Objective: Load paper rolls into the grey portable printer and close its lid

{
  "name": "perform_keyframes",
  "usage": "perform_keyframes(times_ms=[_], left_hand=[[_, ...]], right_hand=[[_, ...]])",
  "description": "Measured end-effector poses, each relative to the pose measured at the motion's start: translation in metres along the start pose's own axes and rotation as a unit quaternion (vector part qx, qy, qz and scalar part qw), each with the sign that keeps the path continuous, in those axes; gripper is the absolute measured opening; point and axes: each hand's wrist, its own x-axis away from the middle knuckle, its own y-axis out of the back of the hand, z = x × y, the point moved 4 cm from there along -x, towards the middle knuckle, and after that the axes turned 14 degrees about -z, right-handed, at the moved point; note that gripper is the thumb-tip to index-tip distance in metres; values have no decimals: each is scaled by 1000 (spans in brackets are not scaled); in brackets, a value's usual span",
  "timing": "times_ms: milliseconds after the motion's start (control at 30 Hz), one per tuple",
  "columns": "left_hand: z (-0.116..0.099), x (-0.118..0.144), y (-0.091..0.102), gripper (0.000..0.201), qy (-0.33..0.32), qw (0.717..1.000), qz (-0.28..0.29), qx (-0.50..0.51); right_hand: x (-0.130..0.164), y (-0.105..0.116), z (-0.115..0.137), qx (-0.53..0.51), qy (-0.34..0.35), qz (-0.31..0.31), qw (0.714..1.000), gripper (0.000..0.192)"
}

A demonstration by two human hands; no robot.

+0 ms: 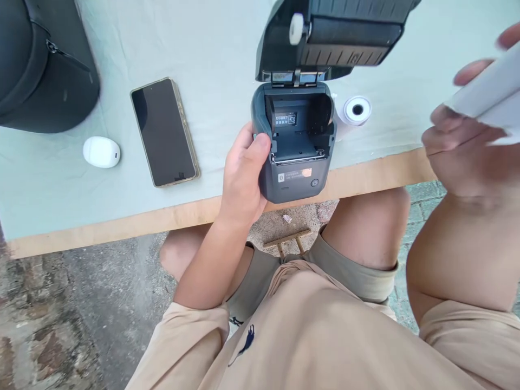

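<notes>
Small printer at the near table edge is gripped by left hand, fingers wrapped round its side, steadying it; lid stands open. Right hand is closed on white paper, blurred. Paper roll lies just behind; phone left.

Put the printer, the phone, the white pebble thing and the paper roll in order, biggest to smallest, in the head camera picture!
1. printer, lid open
2. phone
3. white pebble thing
4. paper roll, partly hidden behind the printer, so unsure against the pebble thing

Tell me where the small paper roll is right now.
In the head view, the paper roll lies on the table just right of the open printer, left of the right hand.
</notes>
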Motion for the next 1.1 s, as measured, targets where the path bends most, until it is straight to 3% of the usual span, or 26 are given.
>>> perform_keyframes(times_ms=[33, 67, 167, 233, 333, 533, 633, 733, 800, 900, 1000, 1100], left_hand=[[0, 0, 0, 33, -1, 1000, 0, 0], [1, -1, 1, 32, -2, 1000, 1, 3], [0, 0, 0, 24, -3, 999, 19, 26], [-1, 0, 0, 20, 3, 999, 22, 34], [-3, 1, 0, 20, 4, 999, 19, 38], [-5, 2, -3, 24, 0, 1000, 12, 14], [-5, 3, -3, 24, 10, 1000, 6, 19], [-6, 4, -3, 23, 8, 999, 12, 38], [-6, 3, -3, 22, 2, 999, 13, 42], [-8, 1, -5, 32, -2, 999, 12, 43], [-12, -1, -6, 42, -4, 999, -22, 32], [-14, -1, -4, 39, 8, 998, -51, 45]], right_hand=[[-1, 2, -16, -85, -109, 16, 990, 40], [-3, 5, -23, -101, -111, -2, 989, 35], [-9, 8, -23, -96, 26, -48, 994, 41], [-9, 2, -15, 5, 115, -42, 992, 39], [-9, -8, -6, 176, 189, -35, 966, 41], [-14, -9, -19, 318, 117, -5, 941, 63], [-5, -5, -5, 290, 198, -30, 936, 73], [11, -9, 18, 253, 264, -71, 928, 63], [19, -26, 29, 261, 282, -12, 923, 63], [20, -55, 29, 318, 256, 50, 911, 57], [16, -70, 22, 357, 223, 55, 905, 41], [17, -70, 23, 271, 234, 54, 932, 50]])
